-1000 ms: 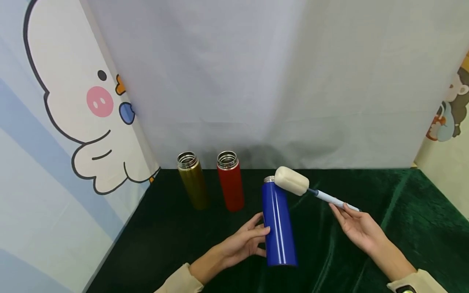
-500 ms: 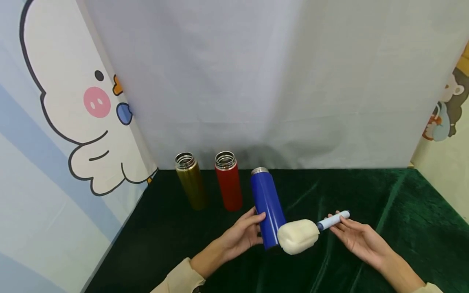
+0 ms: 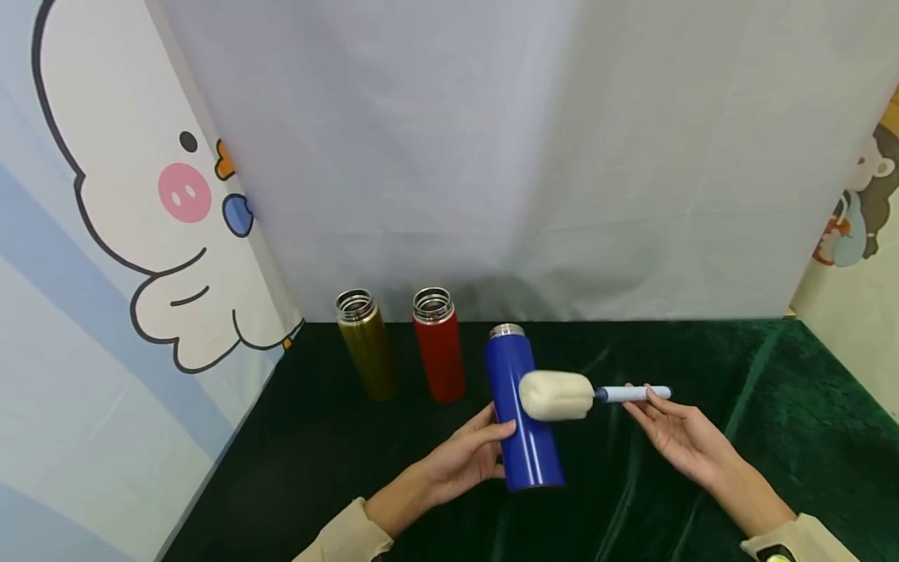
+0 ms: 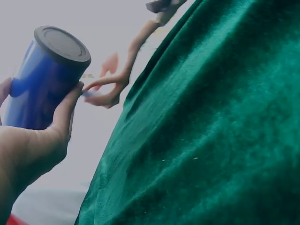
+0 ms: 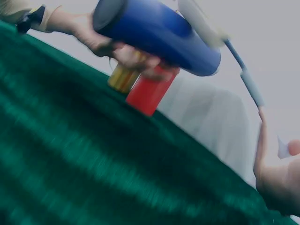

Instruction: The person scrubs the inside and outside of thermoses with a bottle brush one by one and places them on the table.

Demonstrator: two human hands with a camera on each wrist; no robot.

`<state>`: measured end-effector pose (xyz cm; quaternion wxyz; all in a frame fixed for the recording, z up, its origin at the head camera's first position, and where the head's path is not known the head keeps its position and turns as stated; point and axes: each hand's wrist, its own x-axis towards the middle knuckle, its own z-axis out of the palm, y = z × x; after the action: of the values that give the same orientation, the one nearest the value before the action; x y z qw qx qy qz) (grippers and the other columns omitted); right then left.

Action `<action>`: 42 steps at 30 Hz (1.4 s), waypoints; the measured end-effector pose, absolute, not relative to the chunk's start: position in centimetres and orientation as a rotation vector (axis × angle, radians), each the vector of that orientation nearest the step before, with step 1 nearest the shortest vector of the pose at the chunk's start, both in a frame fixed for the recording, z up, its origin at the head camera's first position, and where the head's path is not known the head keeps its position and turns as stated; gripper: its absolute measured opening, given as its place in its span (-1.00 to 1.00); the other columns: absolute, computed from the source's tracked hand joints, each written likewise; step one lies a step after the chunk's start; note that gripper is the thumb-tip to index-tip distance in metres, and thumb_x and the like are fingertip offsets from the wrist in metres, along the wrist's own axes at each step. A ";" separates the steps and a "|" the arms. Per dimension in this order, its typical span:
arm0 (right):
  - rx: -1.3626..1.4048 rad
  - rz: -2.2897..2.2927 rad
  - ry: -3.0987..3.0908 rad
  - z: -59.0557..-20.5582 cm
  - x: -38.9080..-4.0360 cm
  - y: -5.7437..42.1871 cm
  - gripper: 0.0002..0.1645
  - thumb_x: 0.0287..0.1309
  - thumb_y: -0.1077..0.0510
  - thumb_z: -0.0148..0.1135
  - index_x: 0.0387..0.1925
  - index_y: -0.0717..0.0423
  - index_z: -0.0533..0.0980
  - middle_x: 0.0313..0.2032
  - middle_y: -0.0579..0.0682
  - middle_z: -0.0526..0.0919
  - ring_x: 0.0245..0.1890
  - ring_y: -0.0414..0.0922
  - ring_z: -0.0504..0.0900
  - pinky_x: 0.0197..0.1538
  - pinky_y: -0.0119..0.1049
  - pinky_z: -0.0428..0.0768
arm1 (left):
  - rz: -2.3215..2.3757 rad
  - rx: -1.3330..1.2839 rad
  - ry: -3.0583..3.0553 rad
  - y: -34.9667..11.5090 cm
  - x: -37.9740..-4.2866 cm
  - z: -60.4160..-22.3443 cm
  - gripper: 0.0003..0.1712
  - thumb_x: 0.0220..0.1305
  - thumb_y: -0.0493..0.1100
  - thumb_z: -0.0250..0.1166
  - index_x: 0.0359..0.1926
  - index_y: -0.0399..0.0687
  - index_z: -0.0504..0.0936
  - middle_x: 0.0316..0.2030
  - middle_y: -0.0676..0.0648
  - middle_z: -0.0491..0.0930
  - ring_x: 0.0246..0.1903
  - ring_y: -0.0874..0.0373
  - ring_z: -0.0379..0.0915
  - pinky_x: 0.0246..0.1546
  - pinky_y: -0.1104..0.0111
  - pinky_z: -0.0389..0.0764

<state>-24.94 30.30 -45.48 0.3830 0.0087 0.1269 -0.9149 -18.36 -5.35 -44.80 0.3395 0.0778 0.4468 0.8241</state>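
Observation:
My left hand grips a blue metal bottle on its left side, thumb across the front. The bottle leans a little, its steel neck away from me; in the left wrist view its dark round base faces the camera. My right hand pinches the pale blue handle of a sponge bottle brush between thumb and fingers. The brush lies nearly level, its cream sponge head overlapping the middle of the bottle in the head view. In the right wrist view the bottle and brush are blurred.
A gold bottle and a red bottle, both without lids, stand upright left of the blue one. Dark green velvet covers the table. A pale curtain hangs behind, with a cartoon-printed sheet at the left.
The sponge head has swung from the bottle's neck down past its lower end, then back up to its middle. The blue bottle has shifted slightly left and upward; both hands keep their holds.

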 end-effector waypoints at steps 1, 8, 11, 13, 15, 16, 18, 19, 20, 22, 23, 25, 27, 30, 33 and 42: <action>0.068 -2.378 0.326 -45.1 -25.1 30.0 -0.61 0.63 0.19 -0.27 0.04 0.24 0.51 0.10 0.24 0.63 0.17 0.08 0.66 0.48 -0.28 0.39 | 2.132 0.210 1.174 -5.3 -18.3 -44.8 -0.18 0.54 -0.05 0.07 0.63 0.19 -0.14 0.52 -0.22 0.18 0.37 -0.10 0.35 0.46 -0.24 0.23; 0.283 -2.552 0.299 -44.1 -26.2 28.9 -0.68 0.54 0.31 -0.06 0.23 0.08 0.31 0.02 0.26 0.60 0.19 0.03 0.63 0.50 -0.32 0.33 | 2.124 0.211 1.210 -5.0 -18.2 -44.6 -0.12 0.49 -0.04 0.12 0.62 0.14 -0.17 0.51 -0.25 0.19 0.35 -0.13 0.38 0.44 -0.22 0.30; 0.243 -2.498 0.316 -44.6 -25.9 29.1 -0.73 0.57 0.28 -0.13 0.17 0.18 0.39 0.02 0.29 0.63 0.15 0.09 0.66 0.49 -0.31 0.35 | 2.146 0.195 1.225 -5.2 -18.2 -44.6 -0.13 0.50 -0.02 0.11 0.62 0.18 -0.19 0.50 -0.25 0.21 0.33 -0.11 0.40 0.43 -0.17 0.34; 0.176 -2.429 0.312 -45.2 -25.5 29.5 -0.68 0.61 0.23 -0.21 0.08 0.25 0.48 0.05 0.29 0.64 0.14 0.13 0.67 0.49 -0.30 0.37 | 2.165 0.182 1.218 -5.3 -18.2 -44.6 -0.16 0.52 -0.02 0.09 0.61 0.21 -0.17 0.50 -0.24 0.22 0.33 -0.09 0.40 0.44 -0.17 0.32; 0.098 -2.352 0.284 -45.8 -25.0 30.0 -0.55 0.63 0.19 -0.29 0.03 0.29 0.54 0.11 0.29 0.64 0.18 0.13 0.66 0.49 -0.29 0.36 | 2.190 0.182 1.210 -5.3 -18.3 -44.7 -0.19 0.54 -0.02 0.07 0.61 0.25 -0.15 0.51 -0.22 0.22 0.35 -0.09 0.39 0.46 -0.18 0.29; 0.058 -2.314 0.271 -46.2 -24.8 30.3 -0.51 0.64 0.16 -0.33 0.04 0.29 0.55 0.13 0.28 0.63 0.21 0.11 0.64 0.50 -0.28 0.35 | 2.205 0.181 1.199 -5.3 -18.4 -44.7 -0.19 0.54 -0.02 0.07 0.62 0.26 -0.15 0.51 -0.22 0.22 0.36 -0.10 0.38 0.47 -0.19 0.27; -0.028 -2.250 0.251 -46.7 -24.3 30.8 -0.47 0.65 0.14 -0.40 0.09 0.26 0.53 0.19 0.25 0.60 0.28 0.06 0.59 0.52 -0.28 0.30 | 2.230 0.188 1.174 -5.3 -18.5 -44.8 -0.20 0.55 -0.05 0.07 0.62 0.26 -0.15 0.52 -0.22 0.20 0.39 -0.11 0.35 0.48 -0.21 0.22; -0.066 -2.224 0.246 -46.9 -24.2 31.0 -0.46 0.65 0.14 -0.43 0.11 0.25 0.52 0.21 0.25 0.59 0.30 0.04 0.57 0.53 -0.27 0.29 | 2.240 0.192 1.173 -5.2 -18.6 -44.8 -0.20 0.56 -0.05 0.06 0.62 0.25 -0.15 0.53 -0.22 0.19 0.39 -0.11 0.34 0.49 -0.21 0.22; -0.103 -2.203 0.238 -47.1 -24.0 31.2 -0.45 0.65 0.14 -0.46 0.13 0.24 0.51 0.23 0.24 0.57 0.33 0.03 0.55 0.54 -0.28 0.26 | 2.250 0.195 1.177 -5.2 -18.8 -44.8 -0.21 0.56 -0.05 0.06 0.62 0.24 -0.14 0.53 -0.23 0.18 0.40 -0.11 0.34 0.49 -0.20 0.22; -0.169 -2.168 0.238 -47.4 -23.8 31.6 -0.42 0.65 0.15 -0.49 0.18 0.24 0.49 0.27 0.22 0.55 0.37 0.01 0.51 0.55 -0.28 0.23 | 2.267 0.188 1.187 -5.1 -19.0 -44.8 -0.21 0.57 -0.03 0.05 0.62 0.22 -0.14 0.52 -0.24 0.17 0.40 -0.12 0.33 0.49 -0.19 0.23; -0.196 -2.155 0.242 -47.5 -23.8 31.8 -0.41 0.65 0.16 -0.51 0.21 0.25 0.48 0.28 0.22 0.53 0.39 0.01 0.49 0.56 -0.28 0.21 | 2.271 0.180 1.199 -5.0 -19.1 -44.9 -0.22 0.57 -0.01 0.05 0.62 0.21 -0.14 0.52 -0.24 0.17 0.40 -0.13 0.33 0.48 -0.18 0.24; -0.229 -2.136 0.257 -47.6 -23.7 32.1 -0.39 0.65 0.15 -0.54 0.23 0.25 0.47 0.30 0.22 0.52 0.41 0.00 0.46 0.56 -0.28 0.20 | 2.276 0.157 1.221 -5.0 -19.3 -44.9 -0.23 0.57 0.03 0.04 0.61 0.21 -0.13 0.52 -0.24 0.18 0.39 -0.14 0.34 0.48 -0.19 0.25; -0.245 -2.129 0.278 -47.6 -23.7 32.4 -0.37 0.65 0.15 -0.56 0.24 0.24 0.47 0.31 0.21 0.51 0.42 -0.02 0.45 0.56 -0.28 0.20 | 2.270 0.127 1.232 -5.0 -19.4 -45.1 -0.23 0.57 0.06 0.03 0.61 0.22 -0.12 0.51 -0.24 0.19 0.37 -0.15 0.36 0.47 -0.19 0.26; -0.219 -2.138 0.313 -47.4 -24.0 32.2 -0.39 0.65 0.14 -0.54 0.20 0.22 0.48 0.30 0.21 0.54 0.40 -0.02 0.49 0.54 -0.28 0.24 | 2.249 0.102 1.244 -5.2 -19.3 -45.2 -0.21 0.55 0.06 0.05 0.61 0.23 -0.13 0.51 -0.25 0.21 0.37 -0.15 0.37 0.46 -0.20 0.28; -0.150 -2.177 0.327 -46.9 -24.4 31.7 -0.44 0.65 0.15 -0.47 0.14 0.22 0.51 0.25 0.23 0.58 0.34 0.00 0.55 0.52 -0.28 0.29 | 2.223 0.120 1.243 -5.3 -19.0 -45.2 -0.17 0.54 0.03 0.10 0.61 0.25 -0.17 0.52 -0.23 0.18 0.38 -0.15 0.36 0.44 -0.23 0.29; 0.054 -2.374 0.304 -45.3 -26.1 29.6 -0.55 0.63 0.19 -0.29 0.04 0.32 0.54 0.10 0.25 0.63 0.16 0.09 0.66 0.46 -0.30 0.40 | 2.147 0.239 1.208 -4.9 -18.2 -44.8 -0.12 0.45 -0.15 0.16 0.62 0.09 -0.09 0.51 -0.23 0.18 0.36 -0.09 0.37 0.42 -0.20 0.34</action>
<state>-26.15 29.60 -45.26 0.3652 0.0210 0.1181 -0.9232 -18.16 -4.91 -44.78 0.3272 0.0911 0.4610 0.8198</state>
